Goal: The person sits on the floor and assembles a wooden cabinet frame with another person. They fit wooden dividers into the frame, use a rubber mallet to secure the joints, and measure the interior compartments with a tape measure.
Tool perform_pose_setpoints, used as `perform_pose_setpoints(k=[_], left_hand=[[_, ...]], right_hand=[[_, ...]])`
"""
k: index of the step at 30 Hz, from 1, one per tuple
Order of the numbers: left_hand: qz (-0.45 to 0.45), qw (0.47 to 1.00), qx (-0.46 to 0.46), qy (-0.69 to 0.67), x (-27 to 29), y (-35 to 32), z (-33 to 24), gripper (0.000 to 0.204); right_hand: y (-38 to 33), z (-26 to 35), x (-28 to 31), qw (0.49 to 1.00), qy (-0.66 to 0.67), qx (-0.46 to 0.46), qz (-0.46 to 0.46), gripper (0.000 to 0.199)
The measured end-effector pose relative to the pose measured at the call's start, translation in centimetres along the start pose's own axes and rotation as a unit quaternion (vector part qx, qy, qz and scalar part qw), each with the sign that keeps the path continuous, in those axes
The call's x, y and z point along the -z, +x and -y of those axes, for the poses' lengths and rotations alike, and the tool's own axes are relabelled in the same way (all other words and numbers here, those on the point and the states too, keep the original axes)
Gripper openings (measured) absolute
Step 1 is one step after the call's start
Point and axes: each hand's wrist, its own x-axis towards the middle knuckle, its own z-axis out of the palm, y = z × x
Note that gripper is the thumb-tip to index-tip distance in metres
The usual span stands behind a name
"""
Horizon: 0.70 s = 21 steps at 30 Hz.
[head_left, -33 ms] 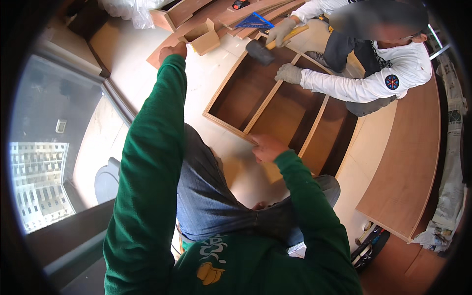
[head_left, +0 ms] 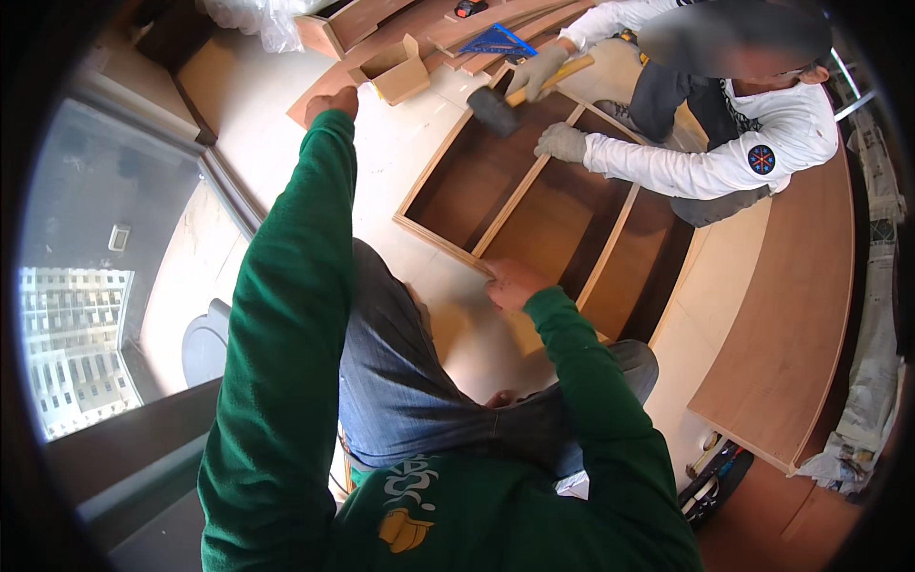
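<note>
My left hand (head_left: 332, 105) is stretched far out, its fingers curled, beside a small open cardboard box (head_left: 398, 76). Whatever it may hold is hidden. At the near edge of a shallow wooden cabinet frame (head_left: 448, 250), my right hand (head_left: 515, 284) grips the rim with its fingers curled round. Two dividers split the frame into three long compartments. Across from me a co-worker in a white sleeve (head_left: 658, 157) rests one gloved hand (head_left: 562, 143) on a divider. The other gloved hand (head_left: 538, 71) holds a black-headed mallet (head_left: 495, 111) by its yellow handle, over the left compartment.
A blue set square (head_left: 498, 42) lies on wooden boards (head_left: 548, 27) at the back. A wooden panel (head_left: 782, 334) stretches along the right, near plastic-wrapped material (head_left: 863, 381). To the left are a glass pane (head_left: 91, 200) and a grey rounded object (head_left: 207, 348). Tools (head_left: 715, 477) lie lower right.
The co-worker's mallet has shifted slightly left and down. My left hand sits a little further left. My right hand stays at the frame's edge.
</note>
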Motion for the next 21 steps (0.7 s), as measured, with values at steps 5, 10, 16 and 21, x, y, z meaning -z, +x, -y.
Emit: perform_pose_setpoints(k=[5,10,16,21], left_hand=[[-0.035,0.994,0.082,-0.064,3.8,0.1,7.7,0.056],[-0.045,0.998,0.047,-0.001,5.3,-1.7,7.6,0.058],[-0.011,0.998,0.030,0.046,4.2,-0.5,8.9,0.065],[-0.010,0.999,0.050,-0.013,4.8,0.5,9.8,0.063]], right_hand=[[-1.2,-2.7,-1.4,0.995,-0.062,-0.011,-0.079,0.034],[-8.8,-12.9,-0.5,0.973,0.003,-0.006,-0.229,0.042],[-12.0,-17.6,-1.6,0.905,0.052,-0.087,-0.413,0.037],[-11.0,-20.7,-2.2,0.896,0.029,-0.109,-0.429,0.035]])
